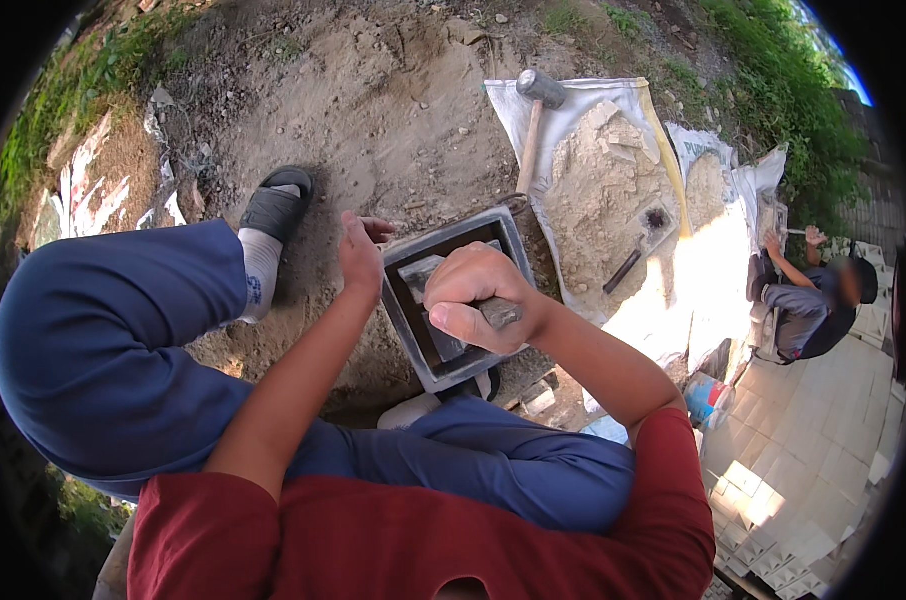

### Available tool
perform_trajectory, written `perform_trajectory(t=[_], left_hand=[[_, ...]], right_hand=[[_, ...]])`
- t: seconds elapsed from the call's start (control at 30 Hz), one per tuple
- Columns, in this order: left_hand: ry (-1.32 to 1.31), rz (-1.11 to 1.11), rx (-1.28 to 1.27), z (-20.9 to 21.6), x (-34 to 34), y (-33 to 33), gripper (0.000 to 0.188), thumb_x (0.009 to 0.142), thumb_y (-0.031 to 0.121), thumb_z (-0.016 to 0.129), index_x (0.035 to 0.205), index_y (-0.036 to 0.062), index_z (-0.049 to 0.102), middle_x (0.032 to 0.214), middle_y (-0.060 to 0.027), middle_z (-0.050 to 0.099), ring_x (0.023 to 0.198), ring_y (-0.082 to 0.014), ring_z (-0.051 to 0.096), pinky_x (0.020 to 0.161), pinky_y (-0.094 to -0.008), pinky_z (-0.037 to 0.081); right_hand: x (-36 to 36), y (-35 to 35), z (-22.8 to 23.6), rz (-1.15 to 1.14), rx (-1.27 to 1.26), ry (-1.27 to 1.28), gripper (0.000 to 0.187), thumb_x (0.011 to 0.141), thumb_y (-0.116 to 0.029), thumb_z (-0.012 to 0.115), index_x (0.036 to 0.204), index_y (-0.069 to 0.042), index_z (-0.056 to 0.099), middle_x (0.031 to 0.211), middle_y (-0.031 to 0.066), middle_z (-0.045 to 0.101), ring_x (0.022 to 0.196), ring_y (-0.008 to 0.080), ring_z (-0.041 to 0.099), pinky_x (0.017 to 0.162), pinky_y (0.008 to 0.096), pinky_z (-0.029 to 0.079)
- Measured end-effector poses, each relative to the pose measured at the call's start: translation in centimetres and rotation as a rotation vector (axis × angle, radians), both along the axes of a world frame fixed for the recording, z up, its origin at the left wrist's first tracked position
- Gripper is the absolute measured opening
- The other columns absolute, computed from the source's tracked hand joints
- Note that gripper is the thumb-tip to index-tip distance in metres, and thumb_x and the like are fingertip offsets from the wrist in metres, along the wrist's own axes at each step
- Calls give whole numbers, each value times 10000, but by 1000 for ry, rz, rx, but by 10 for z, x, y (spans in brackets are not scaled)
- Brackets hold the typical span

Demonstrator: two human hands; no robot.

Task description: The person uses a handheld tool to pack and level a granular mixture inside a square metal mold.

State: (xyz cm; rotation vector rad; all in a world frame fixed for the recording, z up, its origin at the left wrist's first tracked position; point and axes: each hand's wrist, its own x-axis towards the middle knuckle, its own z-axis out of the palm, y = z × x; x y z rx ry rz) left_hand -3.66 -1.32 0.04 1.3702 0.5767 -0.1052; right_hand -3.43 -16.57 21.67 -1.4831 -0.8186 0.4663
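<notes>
Between my legs stands a grey rectangular box-shaped mould (436, 377) with a dark inside. A flat grey piece (420, 273) lies within its walls, partly covered by my right hand. My right hand (481, 290) is above the mould, closed round a grey bar (500, 312) whose blunt, rough end sticks out past the thumb. The lower part of that bar is hidden by the hand. At the mould's left wall is my left hand (361, 255), fingers stretched out and holding nothing; whether it touches the wall I cannot tell.
Beyond the mould to the right, a mallet (539, 92) lies on a white sack sheet (508, 100) bearing pale powder and chunks (603, 165). A dark-handled tool (623, 270) lies there too. A bucket (708, 400) stands right, near another seated person (818, 305).
</notes>
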Motion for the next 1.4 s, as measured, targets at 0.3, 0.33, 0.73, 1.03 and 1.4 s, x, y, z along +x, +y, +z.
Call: perform_trajectory(t=[0.3,0.33,0.73,1.03,1.4], left_hand=[[4,35,-34,-8,-4,-2,734,1070,540,223,763,31,654,772,-85,696,714,-161,586,765,-327,482],[-8,25,-33,-7,-4,-2,730,1072,536,221,766,31,651,772,-84,695,712,-160,585,763,-327,482],[17,-4,-16,1,-2,-2,735,1070,538,221,771,26,655,781,-84,694,716,-166,588,761,-333,478],[29,-16,5,-3,-3,-3,751,1069,536,225,756,19,672,773,-83,696,709,-167,593,749,-334,482],[49,-50,53,-10,-2,0,749,1057,575,217,783,52,678,798,-51,698,734,-155,607,725,-338,461]], right_hand=[[2,-13,-27,51,201,82,701,893,-667,556,579,-89,315,537,23,327,478,196,358,473,324,248],[-1,-12,-30,15,210,71,807,866,-828,397,575,-81,310,531,15,332,473,190,354,474,315,238],[-1,-2,-28,9,172,65,624,955,-546,421,580,-59,313,530,53,265,449,227,301,457,358,240],[4,-15,-19,33,69,36,606,956,-511,404,568,-58,298,520,49,274,447,222,302,457,355,244],[14,-39,-21,-94,8,50,745,929,-692,388,519,-87,248,471,22,267,394,194,289,430,328,191]])
